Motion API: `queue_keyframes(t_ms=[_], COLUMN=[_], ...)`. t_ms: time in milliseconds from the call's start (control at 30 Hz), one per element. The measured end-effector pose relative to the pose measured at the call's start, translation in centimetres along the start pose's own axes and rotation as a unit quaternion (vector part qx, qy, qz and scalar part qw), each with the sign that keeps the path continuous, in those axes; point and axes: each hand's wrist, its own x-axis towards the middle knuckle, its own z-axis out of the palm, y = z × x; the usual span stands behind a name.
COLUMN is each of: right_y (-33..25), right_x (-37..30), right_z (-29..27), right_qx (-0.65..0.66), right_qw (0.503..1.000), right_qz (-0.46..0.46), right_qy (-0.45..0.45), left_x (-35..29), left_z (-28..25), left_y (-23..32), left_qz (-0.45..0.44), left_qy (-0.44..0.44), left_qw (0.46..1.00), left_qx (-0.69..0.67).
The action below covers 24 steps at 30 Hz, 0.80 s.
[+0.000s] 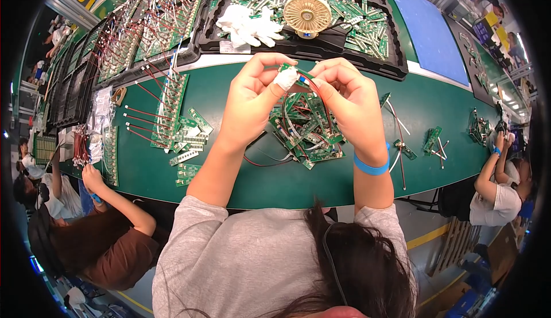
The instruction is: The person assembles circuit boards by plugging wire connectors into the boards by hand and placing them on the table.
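Observation:
Both my hands are raised over a green table [241, 174] and pinch one small green circuit board [294, 71] with red and black wires [319, 97] hanging from it. My left hand [252, 97] grips its left end with a white-wrapped thumb. My right hand [350, 100], with a blue band at the wrist, holds its right end. Under my hands lies a heap of similar wired boards [304, 134].
Loose boards and strips [186, 137] lie to the left. Black trays [321, 37] at the back hold boards, white gloves [249, 25] and a small round fan [307, 14]. More boards [431, 141] lie right. Other people work at the left [109, 232] and right [499, 186].

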Motion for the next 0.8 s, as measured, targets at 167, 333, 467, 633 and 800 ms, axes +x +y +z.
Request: queue_keyframes(t_ms=[167,333,467,633,800], right_y=[-0.2,0.6,0.1,-0.6,-0.7], right_x=[-0.1,0.0,-0.4,-0.8,-1.0], right_z=[0.3,0.2,1.0,1.5,0.7], right_qx=[0.027,-0.011,-0.007,-0.055,-0.167], right_qw=[0.999,0.999,0.999,0.995,0.979], right_qz=[0.018,-0.047,-0.044,-0.081,-0.118], right_qy=[0.014,0.015,0.016,0.031,0.016], left_x=[-0.1,-0.2,-0.4,-0.5,0.1], left_z=[0.0,0.2,0.5,0.4,-0.2], left_y=[0.1,0.2,0.0,-0.4,-1.9], left_qz=[-0.011,0.002,0.055,0.067,0.018], left_qy=[-0.011,0.0,0.013,0.006,-0.002], left_qw=[1.0,1.0,0.998,0.997,1.0], left_qx=[-0.003,0.026,0.03,0.047,0.003])
